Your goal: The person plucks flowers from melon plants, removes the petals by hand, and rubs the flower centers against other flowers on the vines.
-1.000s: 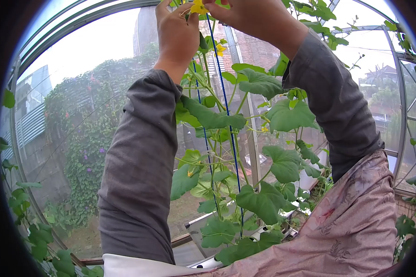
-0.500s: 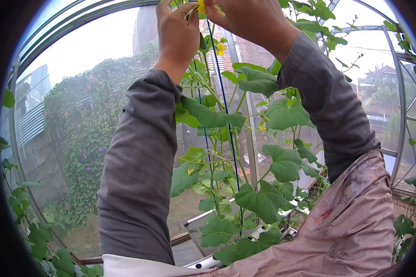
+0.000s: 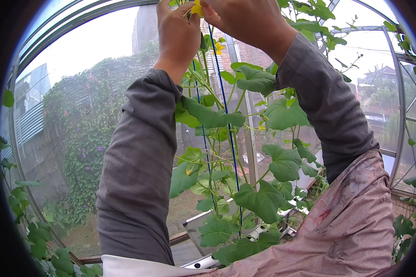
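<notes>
Both my hands are raised at the top edge of the view, by the upper part of a leafy climbing vine (image 3: 263, 201). My left hand (image 3: 178, 34) is closed in a pinch on a small yellow flower (image 3: 197, 8) with a thin green stem. Just right of the flower, my right hand (image 3: 252, 21) has its thumb and fingers curled in close to the petals. The frame edge cuts off its fingertips, so what they hold is hidden. Blue strings (image 3: 226, 108) run down beside the stems, below the hands. Another yellow flower (image 3: 218, 48) hangs lower on the vine.
Broad leaves (image 3: 256, 81) spread between my forearms. A metal frame (image 3: 395, 55) with clear sheeting surrounds the place. More vines (image 3: 41, 231) grow at both sides. Low down behind the plant stands a white metal-edged object (image 3: 203, 263), partly hidden by leaves.
My right hand has shifted slightly left, its thumb now closer to the flower. The flower has moved a little left and down. My left hand has barely moved.
</notes>
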`<state>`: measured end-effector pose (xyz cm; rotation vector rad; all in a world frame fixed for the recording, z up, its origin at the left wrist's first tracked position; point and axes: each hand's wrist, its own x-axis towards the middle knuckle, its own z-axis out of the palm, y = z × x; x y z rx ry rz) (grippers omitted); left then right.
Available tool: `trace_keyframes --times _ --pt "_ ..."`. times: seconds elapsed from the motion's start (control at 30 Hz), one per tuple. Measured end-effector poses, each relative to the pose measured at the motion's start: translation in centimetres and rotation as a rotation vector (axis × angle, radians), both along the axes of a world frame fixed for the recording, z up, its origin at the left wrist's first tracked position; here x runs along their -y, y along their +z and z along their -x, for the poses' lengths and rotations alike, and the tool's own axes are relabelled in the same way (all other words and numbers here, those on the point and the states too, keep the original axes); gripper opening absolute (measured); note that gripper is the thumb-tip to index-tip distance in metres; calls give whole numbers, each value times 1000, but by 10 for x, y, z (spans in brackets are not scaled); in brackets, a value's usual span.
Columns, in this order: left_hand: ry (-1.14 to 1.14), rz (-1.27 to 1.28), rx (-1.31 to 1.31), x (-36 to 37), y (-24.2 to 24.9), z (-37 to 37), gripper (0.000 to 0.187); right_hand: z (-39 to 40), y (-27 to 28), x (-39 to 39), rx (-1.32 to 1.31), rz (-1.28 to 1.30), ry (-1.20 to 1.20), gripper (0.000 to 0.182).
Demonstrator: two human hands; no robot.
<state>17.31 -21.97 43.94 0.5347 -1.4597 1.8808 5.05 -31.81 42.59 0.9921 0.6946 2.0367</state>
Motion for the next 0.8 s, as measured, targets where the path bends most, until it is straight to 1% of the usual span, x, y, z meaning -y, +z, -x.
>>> trace_keyframes --times 0.03,0.1,0.23,0.3,0.4,0.5,0.6,0.73,0.8 --pt "0 0 -1 -1 -2 0 21 0 0 0 -1 0 0 3" --pt "1 -142 -186 -5 -6 -1 20 0 -1 0 31 1 -42 3" --pt "59 -53 -148 -8 -7 -1 20 0 -3 -1 26 26 -20 3" --pt "9 -221 -400 -11 -9 1 20 -1 -3 0 28 40 -6 3" --pt "16 -173 -329 -9 -8 0 20 -1 -4 0 8 23 -14 3" --pt "-44 -203 -313 -9 -9 1 20 -4 -3 -1 24 14 -26 3" --pt "-24 -193 -262 -10 -10 2 20 -5 -3 -2 25 19 -15 3" --pt "-93 -288 -282 -12 -13 6 20 -7 -5 -5 16 37 25 2" --pt "-58 -280 -304 -13 -12 6 21 -7 -7 -6 55 -26 -48 2"
